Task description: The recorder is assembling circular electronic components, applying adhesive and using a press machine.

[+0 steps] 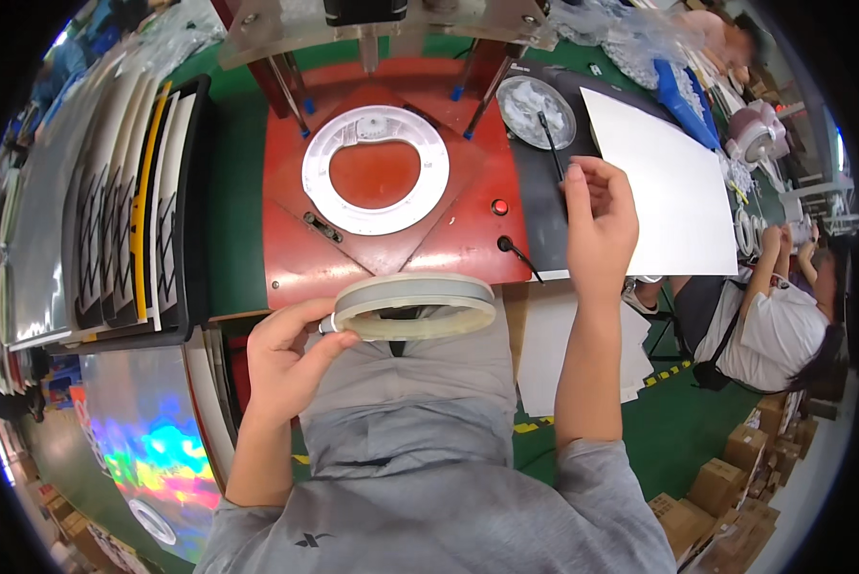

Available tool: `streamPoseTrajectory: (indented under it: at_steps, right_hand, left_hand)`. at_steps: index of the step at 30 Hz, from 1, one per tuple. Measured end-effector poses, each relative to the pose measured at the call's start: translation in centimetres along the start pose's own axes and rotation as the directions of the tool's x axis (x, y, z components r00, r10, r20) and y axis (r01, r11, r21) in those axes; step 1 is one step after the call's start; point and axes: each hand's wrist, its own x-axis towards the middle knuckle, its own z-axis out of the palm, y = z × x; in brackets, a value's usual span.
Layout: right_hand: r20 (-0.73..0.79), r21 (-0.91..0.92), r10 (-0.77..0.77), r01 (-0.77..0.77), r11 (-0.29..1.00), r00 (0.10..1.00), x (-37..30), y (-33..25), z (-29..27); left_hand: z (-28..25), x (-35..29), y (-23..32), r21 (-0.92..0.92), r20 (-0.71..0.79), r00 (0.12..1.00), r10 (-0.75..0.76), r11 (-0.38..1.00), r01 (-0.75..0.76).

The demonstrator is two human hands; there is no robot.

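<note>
On the red press bed a white ring sits far from the left hand, which pinches a grey ring near the lap, while the right hand, closed on a thin brush, could drip glue off-target.

Left hand curled shut low near torso; right hand raised forward, fingers pinched, forearm upright.

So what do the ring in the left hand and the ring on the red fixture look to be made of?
The held ring in the left hand looks like translucent, cream-coloured matte plastic or rubber with a grey band; I can't tell which. The ring on the red fixture looks like white moulded plastic, semi-glossy, with ribbed detail.
</note>
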Motion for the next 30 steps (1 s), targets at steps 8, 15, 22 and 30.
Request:
streamPoseTrajectory:
  at_steps: [8,15,22,30]
  right_hand:
    - [0.105,-0.667,-0.088,0.135,0.733,0.991,1.6,7.5,0.3]
    - [-0.013,-0.121,0.184,-0.184,0.975,0.983,1.7,3.6,-0.7]
    - [0.31,0.41,0.215,-0.334,0.849,0.926,-1.7,-1.3,-5.1]
    - [0.523,0.49,0.064,-0.362,0.793,0.85,-4.6,-2.5,-8.1]
  left_hand:
    - [-0.8,-1.1,0.1,0.055,-0.051,0.997,0.049,0.997,-0.046]
    - [-1.2,-0.3,2.3,0.083,-0.054,0.976,0.209,0.975,-0.204]
    - [-1.2,1.7,5.6,0.377,0.071,0.84,0.538,0.765,-0.522]
    - [-0.8,3.1,7.6,0.394,0.086,0.769,0.634,0.687,-0.61]
